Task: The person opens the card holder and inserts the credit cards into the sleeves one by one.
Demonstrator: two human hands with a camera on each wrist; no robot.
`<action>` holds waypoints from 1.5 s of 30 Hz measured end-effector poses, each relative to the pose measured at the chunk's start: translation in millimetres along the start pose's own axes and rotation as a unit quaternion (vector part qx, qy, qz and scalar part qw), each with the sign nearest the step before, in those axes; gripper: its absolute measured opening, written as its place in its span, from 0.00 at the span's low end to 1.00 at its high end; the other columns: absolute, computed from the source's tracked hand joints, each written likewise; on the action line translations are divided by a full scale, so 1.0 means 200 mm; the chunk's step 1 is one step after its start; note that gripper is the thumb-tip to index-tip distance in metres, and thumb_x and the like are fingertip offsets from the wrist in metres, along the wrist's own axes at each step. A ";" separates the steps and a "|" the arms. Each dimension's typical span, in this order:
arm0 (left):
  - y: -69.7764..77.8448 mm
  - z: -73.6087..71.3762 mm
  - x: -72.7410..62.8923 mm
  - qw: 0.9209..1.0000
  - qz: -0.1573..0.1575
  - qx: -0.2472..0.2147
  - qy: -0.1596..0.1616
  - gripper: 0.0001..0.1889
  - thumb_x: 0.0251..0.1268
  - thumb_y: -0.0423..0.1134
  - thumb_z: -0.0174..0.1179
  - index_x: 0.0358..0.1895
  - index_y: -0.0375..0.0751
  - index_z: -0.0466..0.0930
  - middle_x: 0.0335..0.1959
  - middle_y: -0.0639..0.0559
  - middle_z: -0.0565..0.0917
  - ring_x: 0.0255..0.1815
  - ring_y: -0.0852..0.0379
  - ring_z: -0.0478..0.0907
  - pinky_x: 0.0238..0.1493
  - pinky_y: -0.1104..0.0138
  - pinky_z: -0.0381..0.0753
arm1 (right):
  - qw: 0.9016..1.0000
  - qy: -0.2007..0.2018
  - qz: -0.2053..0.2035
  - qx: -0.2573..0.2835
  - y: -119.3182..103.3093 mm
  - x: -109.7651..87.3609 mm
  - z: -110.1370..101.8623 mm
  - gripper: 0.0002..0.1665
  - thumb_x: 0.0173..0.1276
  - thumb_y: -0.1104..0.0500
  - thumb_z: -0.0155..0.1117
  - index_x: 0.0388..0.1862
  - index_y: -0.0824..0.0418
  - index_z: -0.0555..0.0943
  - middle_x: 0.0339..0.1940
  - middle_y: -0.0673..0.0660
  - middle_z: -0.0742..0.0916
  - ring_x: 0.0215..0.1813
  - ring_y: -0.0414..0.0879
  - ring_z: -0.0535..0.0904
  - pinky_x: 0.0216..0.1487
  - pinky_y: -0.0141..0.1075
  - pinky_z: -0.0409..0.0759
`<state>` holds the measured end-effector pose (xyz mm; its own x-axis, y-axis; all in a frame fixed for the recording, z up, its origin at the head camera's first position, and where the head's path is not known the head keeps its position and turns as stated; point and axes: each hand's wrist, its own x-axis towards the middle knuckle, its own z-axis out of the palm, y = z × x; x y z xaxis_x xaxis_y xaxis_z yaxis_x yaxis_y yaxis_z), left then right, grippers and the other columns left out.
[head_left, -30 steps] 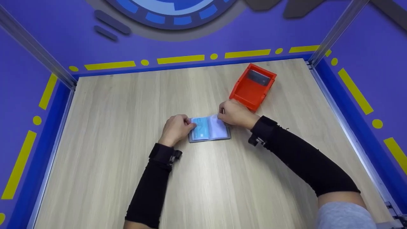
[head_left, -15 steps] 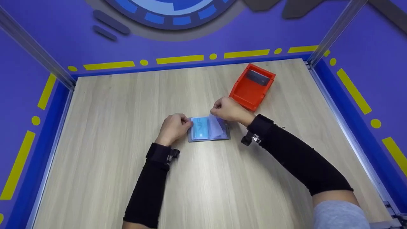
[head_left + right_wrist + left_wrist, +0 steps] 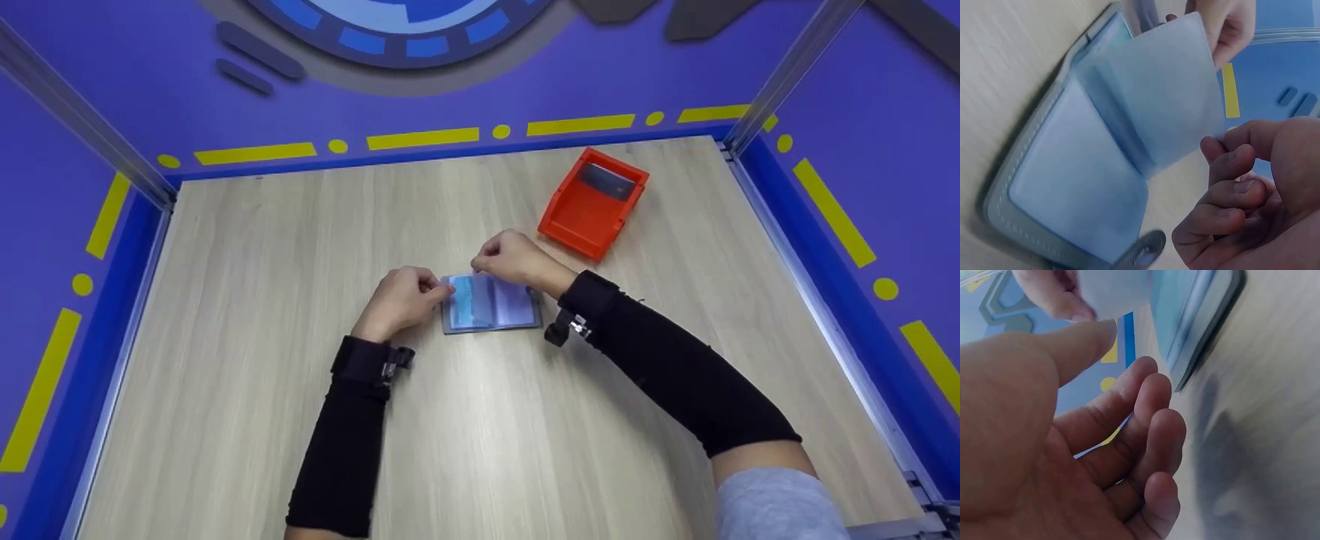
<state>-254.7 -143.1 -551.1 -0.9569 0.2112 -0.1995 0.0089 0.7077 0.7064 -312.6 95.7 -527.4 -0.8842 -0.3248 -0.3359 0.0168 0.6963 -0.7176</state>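
A grey card holder (image 3: 517, 328) with clear plastic sleeves lies spread flat on the table. My right hand (image 3: 517, 259) pinches the corner of one sleeve page (image 3: 1162, 84) between thumb and index finger, its other fingers curled. That page stands raised over the left half, partly covering a teal card (image 3: 460, 301). At the holder's left edge is my left hand (image 3: 397, 300). In the left wrist view its fingers (image 3: 1159, 439) are loosely bent, apart from the thumb, with nothing between them. A snap strap (image 3: 1148, 250) juts from the holder's right side.
A red open bin (image 3: 581, 217) stands behind and to the right of the holder, with a dark grey rectangular piece (image 3: 607, 181) at its far end. Blue-purple panels (image 3: 420, 112) border the wooden table (image 3: 300, 247) at the back and both sides.
My right hand has moved left, lifting a sleeve page from the right half and turning it over toward the teal card. My left hand has drawn back slightly left.
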 end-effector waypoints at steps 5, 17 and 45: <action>0.00 0.00 0.00 1.000 0.014 0.008 -0.020 0.18 0.77 0.57 0.69 0.32 0.49 0.86 0.24 0.59 0.77 0.24 0.58 0.71 0.27 0.65 0.67 | 0.999 0.015 -0.019 -0.021 -0.02 0.02 0.06 0.12 0.75 0.53 0.68 0.36 0.55 0.93 0.24 0.44 0.79 0.30 0.41 0.71 0.32 0.34 0.64; 0.00 0.02 0.01 0.999 0.028 0.019 -0.023 0.18 0.75 0.52 0.70 0.27 0.47 0.84 0.23 0.60 0.77 0.23 0.59 0.71 0.28 0.65 0.66 | 0.993 0.035 -0.067 -0.089 -0.04 0.04 0.15 0.14 0.77 0.53 0.68 0.41 0.58 0.96 0.26 0.45 0.86 0.31 0.41 0.76 0.35 0.32 0.69; -0.01 0.06 0.01 0.998 -0.024 0.046 -0.027 0.21 0.70 0.54 0.75 0.23 0.50 0.80 0.21 0.60 0.75 0.23 0.59 0.70 0.27 0.66 0.66 | 0.995 0.080 -0.023 -0.057 0.17 -0.07 -0.28 0.19 0.83 0.52 0.63 0.53 0.64 0.92 0.33 0.55 0.83 0.34 0.49 0.77 0.36 0.37 0.73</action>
<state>-253.8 -134.9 -560.9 -0.9397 0.2099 -0.2699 -0.0074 0.7766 0.6300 -326.3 158.3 -513.3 -0.9462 -0.2571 -0.1964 -0.0692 0.7538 -0.6534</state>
